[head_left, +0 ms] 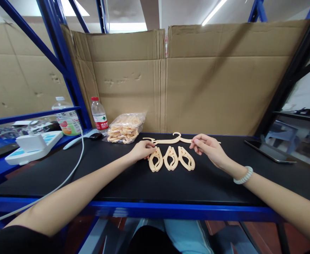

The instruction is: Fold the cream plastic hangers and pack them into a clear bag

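Observation:
Three cream folding clothes hangers lie folded in a row on the black tabletop: a left one (151,165), a middle one (166,163) and a right one (192,164). Behind them an unfolded hanger (168,141) lies spread sideways, its hook pointing to the back. My left hand (141,151) rests at the top of the left folded hanger, its fingers closed on that upper end and partly hiding it. Over the right arm of the unfolded hanger is my right hand (209,147), thumb and fingers curled together, with nothing visible in them.
A clear bag of folded hangers (125,128) stands at the back left beside a red-capped water bottle (100,114). Further left are a larger bottle (66,118), a white power strip (35,148) and a loose cable (77,164). A dark tablet (270,151) lies at right. Cardboard (224,81) walls the back.

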`<state>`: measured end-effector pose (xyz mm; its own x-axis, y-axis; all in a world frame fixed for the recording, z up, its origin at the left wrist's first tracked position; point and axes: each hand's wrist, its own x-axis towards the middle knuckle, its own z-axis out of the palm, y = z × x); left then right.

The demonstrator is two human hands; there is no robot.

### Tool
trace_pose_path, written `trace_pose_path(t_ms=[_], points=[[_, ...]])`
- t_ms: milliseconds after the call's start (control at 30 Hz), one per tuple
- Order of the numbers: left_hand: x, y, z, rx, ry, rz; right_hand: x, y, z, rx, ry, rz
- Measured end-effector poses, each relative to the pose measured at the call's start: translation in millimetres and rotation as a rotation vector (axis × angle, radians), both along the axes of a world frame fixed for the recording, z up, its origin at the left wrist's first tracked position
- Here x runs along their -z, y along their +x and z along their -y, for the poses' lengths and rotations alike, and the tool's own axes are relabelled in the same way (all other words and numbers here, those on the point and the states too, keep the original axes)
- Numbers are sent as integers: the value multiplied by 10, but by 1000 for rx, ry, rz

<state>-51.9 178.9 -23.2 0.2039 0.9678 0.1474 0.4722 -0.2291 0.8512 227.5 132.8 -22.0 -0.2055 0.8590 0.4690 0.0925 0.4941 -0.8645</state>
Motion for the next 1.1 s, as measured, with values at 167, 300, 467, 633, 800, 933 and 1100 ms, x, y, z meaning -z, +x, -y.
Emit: trace_pose_path(t_ms=[167,300,467,633,800,933,1100], points=[[-113,11,357,248,446,-470,-15,-22,53,39,166,246],[-93,32,619,427,312,-715,19,-75,161,36,300,592],[-34,77,715,465,254,-817,115,-150,284,-135,357,977],[7,155,692,472,287,-809,157,-162,289,-135,330,1119],[32,277,588,473,277,-807,170,-107,211,-86,295,1155],[17,366,479,471,252,-848,173,-62,139,-64,260,1164],[80,393,398,462,262,-891,193,-54,116,-42,245,1182]])
